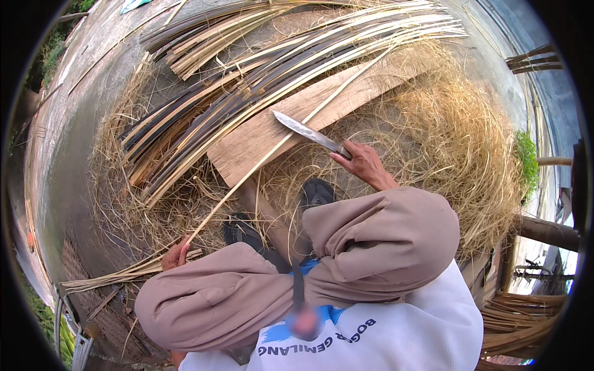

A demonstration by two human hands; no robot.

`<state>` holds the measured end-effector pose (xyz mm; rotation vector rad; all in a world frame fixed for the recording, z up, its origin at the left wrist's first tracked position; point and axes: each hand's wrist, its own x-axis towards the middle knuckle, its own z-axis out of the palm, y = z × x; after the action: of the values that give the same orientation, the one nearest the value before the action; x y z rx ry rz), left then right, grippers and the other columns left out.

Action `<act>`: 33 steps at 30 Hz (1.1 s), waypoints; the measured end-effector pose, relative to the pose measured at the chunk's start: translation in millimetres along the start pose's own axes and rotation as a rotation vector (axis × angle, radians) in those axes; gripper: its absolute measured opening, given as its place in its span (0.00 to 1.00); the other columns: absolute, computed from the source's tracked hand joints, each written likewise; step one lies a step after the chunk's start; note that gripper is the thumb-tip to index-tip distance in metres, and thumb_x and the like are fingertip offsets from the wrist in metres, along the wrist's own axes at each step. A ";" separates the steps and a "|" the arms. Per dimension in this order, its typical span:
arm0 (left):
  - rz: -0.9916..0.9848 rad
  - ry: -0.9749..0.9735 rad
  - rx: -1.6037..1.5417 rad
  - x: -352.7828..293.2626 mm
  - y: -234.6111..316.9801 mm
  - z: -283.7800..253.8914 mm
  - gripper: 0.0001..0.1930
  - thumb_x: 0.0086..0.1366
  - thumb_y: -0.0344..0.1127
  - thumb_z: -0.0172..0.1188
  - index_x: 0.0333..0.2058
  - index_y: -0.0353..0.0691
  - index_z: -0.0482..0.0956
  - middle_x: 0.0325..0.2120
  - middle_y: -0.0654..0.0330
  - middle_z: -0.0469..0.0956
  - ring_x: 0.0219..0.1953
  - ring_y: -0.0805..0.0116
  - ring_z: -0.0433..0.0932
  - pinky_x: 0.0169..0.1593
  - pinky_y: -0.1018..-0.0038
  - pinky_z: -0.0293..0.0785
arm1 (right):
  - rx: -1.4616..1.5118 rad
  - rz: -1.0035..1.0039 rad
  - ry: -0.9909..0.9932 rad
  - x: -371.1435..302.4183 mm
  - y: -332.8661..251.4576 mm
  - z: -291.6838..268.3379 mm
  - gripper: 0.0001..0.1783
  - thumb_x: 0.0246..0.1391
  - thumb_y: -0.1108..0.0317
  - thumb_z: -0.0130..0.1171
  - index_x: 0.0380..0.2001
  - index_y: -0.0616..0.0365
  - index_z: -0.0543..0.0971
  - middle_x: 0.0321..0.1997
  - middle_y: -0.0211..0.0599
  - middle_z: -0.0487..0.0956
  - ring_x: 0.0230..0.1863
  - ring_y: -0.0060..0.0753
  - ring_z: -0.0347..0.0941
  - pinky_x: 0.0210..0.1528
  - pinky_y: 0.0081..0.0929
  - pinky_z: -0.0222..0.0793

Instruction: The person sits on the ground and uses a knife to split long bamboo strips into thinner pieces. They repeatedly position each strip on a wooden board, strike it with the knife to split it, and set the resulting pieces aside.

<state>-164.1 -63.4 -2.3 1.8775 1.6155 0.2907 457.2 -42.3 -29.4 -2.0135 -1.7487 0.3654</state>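
My right hand (364, 162) is closed round the handle of a long-bladed knife (303, 131), which points up and to the left. The blade lies across a long, thin, pale strip of wood or bamboo (213, 209). Beside my left knee, my left hand (176, 253) grips the near end of this strip; part of the hand is hidden by the trouser leg. From there the strip slants up to the right, over a flat wooden board (247, 145). Whether the blade cuts into the strip or only rests against it, I cannot tell.
Beyond the board lie bundles of long split strips (204, 120), some dark-skinned. Curly shavings (458, 130) are heaped at the right and around my sandals (318, 193). A small bunch of strips (117, 277) lies by my left hand. More strips (523, 324) are stacked lower right.
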 end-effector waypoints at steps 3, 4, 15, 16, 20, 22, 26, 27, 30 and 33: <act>-0.085 0.019 0.064 -37.7 -39.5 -15.2 0.16 0.72 0.40 0.62 0.53 0.40 0.83 0.32 0.52 0.84 0.33 0.64 0.82 0.40 0.71 0.75 | 0.037 0.206 0.073 35.7 30.0 -8.6 0.34 0.62 0.37 0.60 0.22 0.60 0.74 0.17 0.47 0.74 0.21 0.48 0.72 0.28 0.46 0.67; -0.087 0.032 0.092 -44.3 -49.5 -18.4 0.16 0.72 0.40 0.62 0.53 0.40 0.83 0.33 0.52 0.84 0.33 0.64 0.82 0.40 0.71 0.75 | -0.003 0.251 0.092 43.5 57.5 -22.0 0.34 0.62 0.37 0.60 0.22 0.60 0.73 0.16 0.48 0.74 0.20 0.48 0.71 0.27 0.46 0.67; 0.160 -0.002 -0.268 94.7 133.0 69.1 0.21 0.69 0.46 0.66 0.50 0.34 0.84 0.24 0.54 0.82 0.25 0.64 0.78 0.34 0.68 0.74 | 0.360 0.482 0.109 25.1 -1.2 18.6 0.33 0.62 0.39 0.62 0.24 0.64 0.75 0.18 0.51 0.75 0.20 0.49 0.69 0.28 0.47 0.66; 0.075 -0.059 -0.251 109.9 138.0 72.0 0.21 0.69 0.48 0.66 0.48 0.34 0.85 0.20 0.57 0.78 0.22 0.67 0.75 0.30 0.70 0.71 | 0.319 0.413 0.031 19.5 -17.1 22.7 0.33 0.62 0.40 0.61 0.25 0.63 0.75 0.19 0.51 0.76 0.21 0.49 0.71 0.29 0.47 0.67; -0.288 -0.430 -0.361 139.1 145.0 63.0 0.24 0.69 0.54 0.65 0.38 0.33 0.87 0.12 0.71 0.64 0.14 0.79 0.58 0.20 0.75 0.52 | 0.183 0.099 -0.183 -40.9 -84.9 22.5 0.30 0.62 0.40 0.61 0.26 0.60 0.76 0.18 0.47 0.75 0.24 0.51 0.77 0.30 0.47 0.69; -0.434 -0.601 -0.500 142.3 135.5 50.5 0.24 0.69 0.56 0.64 0.33 0.36 0.87 0.11 0.76 0.59 0.12 0.85 0.51 0.17 0.78 0.42 | 0.055 -0.088 -0.171 -59.5 -86.3 34.9 0.29 0.62 0.40 0.61 0.27 0.58 0.76 0.17 0.45 0.75 0.24 0.52 0.78 0.30 0.46 0.71; -0.605 -0.773 -0.616 126.4 88.1 26.0 0.23 0.72 0.55 0.61 0.35 0.37 0.85 0.12 0.75 0.62 0.12 0.85 0.53 0.16 0.81 0.43 | -0.004 0.304 0.013 9.6 24.2 3.8 0.30 0.61 0.38 0.62 0.26 0.58 0.75 0.20 0.47 0.77 0.28 0.51 0.79 0.33 0.46 0.73; -0.609 -0.722 -0.591 119.6 90.2 24.7 0.23 0.72 0.55 0.61 0.35 0.37 0.85 0.12 0.75 0.62 0.12 0.85 0.53 0.16 0.81 0.43 | -0.043 0.302 0.058 34.4 52.5 -5.7 0.31 0.62 0.38 0.61 0.26 0.58 0.76 0.19 0.45 0.77 0.25 0.47 0.78 0.30 0.44 0.72; -0.555 -0.662 -0.542 123.5 118.8 32.8 0.23 0.72 0.55 0.61 0.35 0.38 0.86 0.12 0.74 0.63 0.12 0.84 0.54 0.16 0.80 0.44 | -0.096 0.390 0.178 75.8 98.3 -32.4 0.31 0.63 0.39 0.60 0.26 0.59 0.76 0.20 0.47 0.78 0.23 0.49 0.76 0.29 0.45 0.71; -0.494 -0.641 -0.515 124.6 122.1 38.4 0.23 0.72 0.55 0.61 0.34 0.37 0.86 0.12 0.74 0.63 0.12 0.84 0.54 0.16 0.79 0.45 | -0.012 0.517 0.137 91.8 94.0 -39.3 0.31 0.63 0.39 0.60 0.26 0.59 0.76 0.21 0.47 0.78 0.24 0.50 0.77 0.30 0.46 0.71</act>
<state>-17.0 37.0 10.9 0.9957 1.3251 -0.1024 572.1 32.4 -33.5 -2.4208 -1.1352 0.3633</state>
